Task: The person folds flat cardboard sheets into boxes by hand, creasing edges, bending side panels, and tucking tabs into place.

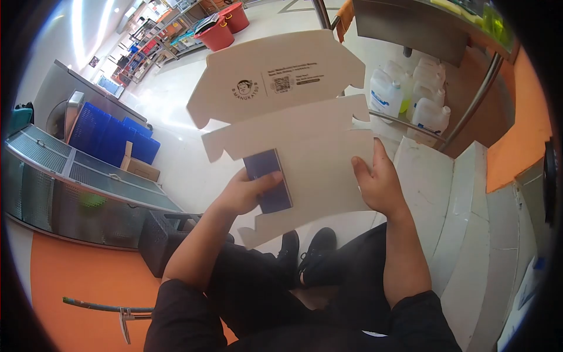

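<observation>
An unfolded white cardboard box [322,164] is held out flat above my lap, between my two hands. Its far panel carries a printed round logo, a QR code and small text; slots and tabs run along its side edges. My left hand [243,192] grips the box's left edge and, with the thumb on top, presses a small dark blue booklet or pad [268,182] against the cardboard. At the right edge, my right hand [380,180] is closed on the cardboard, its thumb over the near face and the other fingers partly hidden behind.
Several white plastic jugs [431,114] stand under a metal counter at right. Blue crates [108,134] and an open carton [141,167] are at left. Red tubs [217,36] sit by shelving at the back. A tiled ledge [425,176] runs along my right side.
</observation>
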The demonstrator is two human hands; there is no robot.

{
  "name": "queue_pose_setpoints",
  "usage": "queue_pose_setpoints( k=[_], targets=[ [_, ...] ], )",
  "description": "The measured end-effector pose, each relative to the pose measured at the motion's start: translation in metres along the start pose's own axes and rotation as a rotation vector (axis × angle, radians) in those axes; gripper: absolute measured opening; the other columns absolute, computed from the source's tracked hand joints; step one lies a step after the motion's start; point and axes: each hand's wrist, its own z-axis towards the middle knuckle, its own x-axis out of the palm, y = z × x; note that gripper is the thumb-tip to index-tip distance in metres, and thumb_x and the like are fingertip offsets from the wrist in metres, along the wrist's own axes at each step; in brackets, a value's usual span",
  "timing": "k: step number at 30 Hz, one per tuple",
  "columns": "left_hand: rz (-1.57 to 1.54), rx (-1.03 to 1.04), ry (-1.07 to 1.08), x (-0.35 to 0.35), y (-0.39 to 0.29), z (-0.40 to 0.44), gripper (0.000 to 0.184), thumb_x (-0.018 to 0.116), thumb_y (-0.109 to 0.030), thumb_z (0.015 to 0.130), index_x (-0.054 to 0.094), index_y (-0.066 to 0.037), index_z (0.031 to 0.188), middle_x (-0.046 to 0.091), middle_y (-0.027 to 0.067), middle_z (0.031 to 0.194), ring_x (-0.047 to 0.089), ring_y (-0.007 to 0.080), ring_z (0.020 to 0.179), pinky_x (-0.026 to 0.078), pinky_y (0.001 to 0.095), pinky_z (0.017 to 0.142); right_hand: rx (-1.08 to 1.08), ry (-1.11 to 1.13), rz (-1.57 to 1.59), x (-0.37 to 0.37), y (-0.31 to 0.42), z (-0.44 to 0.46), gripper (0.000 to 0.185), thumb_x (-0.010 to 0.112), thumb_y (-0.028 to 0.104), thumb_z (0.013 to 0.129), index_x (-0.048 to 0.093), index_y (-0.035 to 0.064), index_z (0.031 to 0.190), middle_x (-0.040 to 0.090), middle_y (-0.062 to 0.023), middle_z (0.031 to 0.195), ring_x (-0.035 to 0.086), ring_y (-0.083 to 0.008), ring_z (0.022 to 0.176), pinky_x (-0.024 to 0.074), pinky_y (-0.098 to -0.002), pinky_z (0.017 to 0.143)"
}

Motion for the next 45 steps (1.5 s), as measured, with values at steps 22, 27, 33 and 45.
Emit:
queue_pose_setpoints(
  k=[22, 27, 33, 45],
  targets=[
    [0.113, 0.182, 0.106, -0.01, 0.008, 0.005, 0.029, 0.058, -0.016, 0.103, 0.058, -0.001, 0.128, 0.065, 0.0046, 0.115, 0.061, 0.0143, 0.105, 0.051, 0.032, 0.088, 0.31, 0.231, 0.738, -0.005, -0.01, 0.002, 0.04, 0.051, 0.017, 0.107, 0.053, -0.0038, 0.142, 0.069, -0.0081, 0.119, 0.063, -0.0128, 0.106, 0.0497, -0.0273, 0.096],
    [0.247, 0.21, 0.063, -0.013, 0.003, -0.007, 0.027, 0.059, -0.014, 0.102, 0.06, -0.001, 0.126, 0.066, 0.0044, 0.115, 0.061, 0.0143, 0.105, 0.051, 0.0321, 0.088, 0.36, 0.293, 0.781, -0.01, -0.018, 0.004, 0.041, 0.066, 0.003, 0.097, 0.058, -0.0038, 0.137, 0.071, -0.0092, 0.118, 0.065, -0.0137, 0.104, 0.0525, -0.0272, 0.093],
    [0.227, 0.175, 0.1, -0.009, 0.002, -0.008, 0.026, 0.061, -0.013, 0.101, 0.062, -0.002, 0.124, 0.066, 0.0035, 0.113, 0.061, 0.0137, 0.103, 0.052, 0.0323, 0.087, 0.47, 0.33, 0.612, -0.018, -0.027, 0.01, 0.048, 0.085, 0.006, 0.079, 0.064, -0.0047, 0.122, 0.072, -0.0065, 0.107, 0.066, -0.0126, 0.099, 0.0539, -0.0283, 0.091],
    [0.162, 0.06, 0.205, -0.004, -0.003, -0.018, 0.033, 0.065, -0.01, 0.096, 0.061, 0.0, 0.127, 0.066, 0.0065, 0.117, 0.062, 0.016, 0.106, 0.052, 0.0343, 0.09, 0.379, 0.56, 0.413, -0.01, 0.019, 0.0, 0.063, 0.097, 0.019, 0.063, 0.069, -0.0016, 0.115, 0.074, -0.0078, 0.103, 0.069, -0.0157, 0.094, 0.054, -0.0301, 0.087]
  ],
)
